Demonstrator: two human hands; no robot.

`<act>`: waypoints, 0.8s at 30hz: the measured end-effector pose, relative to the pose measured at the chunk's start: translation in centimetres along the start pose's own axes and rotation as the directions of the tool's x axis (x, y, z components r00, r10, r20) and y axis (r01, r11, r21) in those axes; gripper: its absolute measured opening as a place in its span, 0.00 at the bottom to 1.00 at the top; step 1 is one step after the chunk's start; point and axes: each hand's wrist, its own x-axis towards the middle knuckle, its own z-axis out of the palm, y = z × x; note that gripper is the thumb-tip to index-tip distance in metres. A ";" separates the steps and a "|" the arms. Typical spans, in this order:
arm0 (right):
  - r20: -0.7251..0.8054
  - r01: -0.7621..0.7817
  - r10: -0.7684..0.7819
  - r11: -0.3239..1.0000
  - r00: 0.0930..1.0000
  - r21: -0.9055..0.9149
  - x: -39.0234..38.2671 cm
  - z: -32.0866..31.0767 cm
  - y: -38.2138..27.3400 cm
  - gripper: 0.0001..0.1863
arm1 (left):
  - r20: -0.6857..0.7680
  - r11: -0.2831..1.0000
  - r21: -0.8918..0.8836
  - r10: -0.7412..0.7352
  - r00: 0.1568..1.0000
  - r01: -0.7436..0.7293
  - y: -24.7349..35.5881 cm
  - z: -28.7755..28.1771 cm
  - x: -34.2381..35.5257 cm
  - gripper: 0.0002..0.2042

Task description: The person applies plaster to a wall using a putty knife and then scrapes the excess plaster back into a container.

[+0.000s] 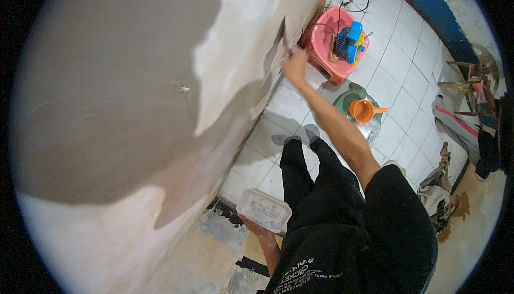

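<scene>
Left hand [258, 230]: grasping a clear plastic box [262, 208] at its lower edge, palm seemingly beneath. The box sits at waist height, close against the black shirt [326, 251], between body and wall [249, 31]. Probably kept there so it is steadied from below and within easy reach of the other hand. Whitish matter or smears show through it; I cannot tell which.

Right hand [295, 65]: arm stretched well forward, hand at the wall near its foot, blurred. Fingers look curled, but I cannot tell whether they grip anything, or whether they touch the wall or hover just beside it.

Beyond that hand, a pink stool [321, 37] bears a blue-and-yellow fan [350, 42]; the seat likely serves to lift it off the tiles [385, 77]. An orange dipper [362, 112] rests on a green bag [344, 98], apart from the feet, perhaps set aside to leave standing room.
</scene>
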 end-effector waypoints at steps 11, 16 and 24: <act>0.180 -0.191 0.145 0.943 0.973 0.272 -11.9 -4.1 -2.6 0.11 | 0.045 0.999 -0.040 0.024 0.999 -0.022 -1.5 -2.9 1.2 0.36; 0.085 -0.182 0.168 0.961 0.982 0.210 -1.6 -1.6 0.7 0.08 | 0.645 0.897 -0.435 0.251 0.722 0.077 -4.1 -5.5 3.0 0.36; 0.167 -0.050 0.025 0.988 0.986 0.148 -12.6 1.4 -2.0 0.09 | 0.061 0.997 -0.078 0.017 0.998 -0.012 -2.4 -2.5 -0.5 0.33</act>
